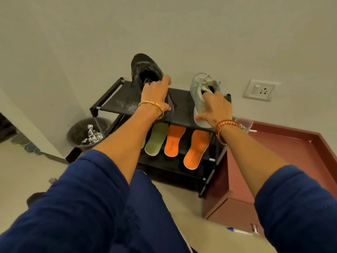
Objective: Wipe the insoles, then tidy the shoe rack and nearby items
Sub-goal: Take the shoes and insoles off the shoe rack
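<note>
Left hand (pixel 155 94) clamped on black shoe (pixel 145 70) collar; right hand (pixel 215 106) gripping pale shoe (pixel 202 88) heel. Light, soft uppers, probably; firmest hold at collar.

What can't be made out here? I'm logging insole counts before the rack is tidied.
Head view only:
- A possible fourth insole left of the green insole: the left forearm covers it.
- Inside the black shoe: too dark, and the left hand covers the opening.
- Inside the white shoe: the right hand blocks it.
- Shoe rack bottom shelf: in shadow.
</note>
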